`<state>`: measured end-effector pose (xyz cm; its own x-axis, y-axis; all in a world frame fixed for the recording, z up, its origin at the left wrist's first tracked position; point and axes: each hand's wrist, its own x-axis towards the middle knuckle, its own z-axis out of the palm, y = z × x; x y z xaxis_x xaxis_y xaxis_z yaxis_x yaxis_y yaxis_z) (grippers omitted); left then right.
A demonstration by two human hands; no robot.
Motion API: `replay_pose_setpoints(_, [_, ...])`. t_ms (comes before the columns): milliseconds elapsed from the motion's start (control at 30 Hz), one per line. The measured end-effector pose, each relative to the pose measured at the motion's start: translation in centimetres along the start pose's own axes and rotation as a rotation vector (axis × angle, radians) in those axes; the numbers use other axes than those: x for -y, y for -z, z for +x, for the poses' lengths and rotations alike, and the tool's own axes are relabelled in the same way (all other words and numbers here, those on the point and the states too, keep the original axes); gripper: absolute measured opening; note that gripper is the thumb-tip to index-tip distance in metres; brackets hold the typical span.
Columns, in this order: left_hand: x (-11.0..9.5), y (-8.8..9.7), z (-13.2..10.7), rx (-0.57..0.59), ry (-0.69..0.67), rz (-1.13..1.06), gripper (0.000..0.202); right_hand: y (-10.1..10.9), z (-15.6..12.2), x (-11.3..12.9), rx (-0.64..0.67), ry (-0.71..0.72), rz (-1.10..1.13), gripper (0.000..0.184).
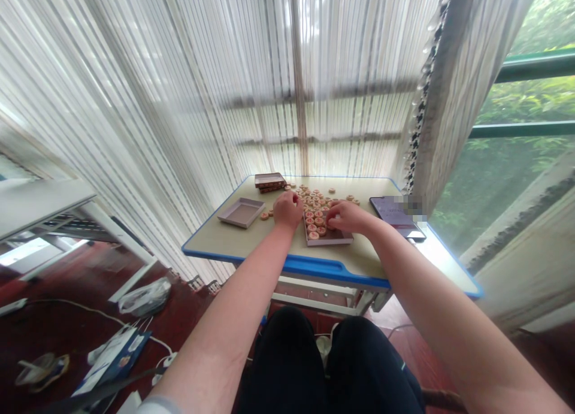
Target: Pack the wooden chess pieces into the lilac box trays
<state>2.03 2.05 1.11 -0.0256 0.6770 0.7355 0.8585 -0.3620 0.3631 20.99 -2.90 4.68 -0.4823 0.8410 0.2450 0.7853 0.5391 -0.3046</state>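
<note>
The fingers of the right hand [344, 215] bend down into a shallow tray [330, 242], at the round pieces [318, 221] lined up along its left side; whether they pinch one cannot be told. The left hand [288, 210] is curled just beside that tray, its grip hidden. Loose pieces [317, 193] lie scattered beyond both hands. Farther left sit a second tray [242, 213] and stacked boxes [269, 181]; a tablet [395, 215] rests at the right of the table [269, 244].
</note>
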Motion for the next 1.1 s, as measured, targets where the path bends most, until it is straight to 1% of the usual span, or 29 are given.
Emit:
replay_pose_setpoints(200, [0.0,-0.1,0.0,0.016,0.009,0.000,0.009,-0.1,0.0,0.0,0.021,-0.004,0.020,0.020])
replay_pose_setpoints(400, [0.0,-0.2,0.1,0.039,0.033,-0.013,0.007,-0.4,0.1,-0.1,0.029,-0.036,-0.013,0.025])
replay_pose_setpoints(667, [-0.1,0.2,0.0,0.051,0.058,-0.025,0.007,0.0,-0.1,-0.1,0.089,-0.028,0.011,0.022])
replay_pose_setpoints(700, [-0.1,0.2,0.0,0.054,0.062,-0.026,0.007,0.1,-0.1,-0.3,0.094,-0.040,0.010,0.023])
replay_pose_setpoints(767, [-0.1,0.2,-0.1,0.055,0.065,-0.024,0.008,0.4,-0.3,-0.6,0.106,-0.085,0.003,0.030])
replay_pose_setpoints(833, [-0.1,0.2,-0.1,0.057,0.065,-0.020,0.009,0.6,-0.5,-0.9,0.146,-0.132,-0.013,0.036])
replay_pose_setpoints(967, [0.0,0.2,-0.1,0.061,0.057,-0.025,0.008,0.9,-0.8,-0.6,0.251,-0.174,-0.033,0.022])
replay_pose_setpoints(1100, [0.1,0.0,-0.1,0.056,0.046,-0.028,0.009,1.1,-1.0,-0.3,0.250,-0.204,-0.028,0.017])
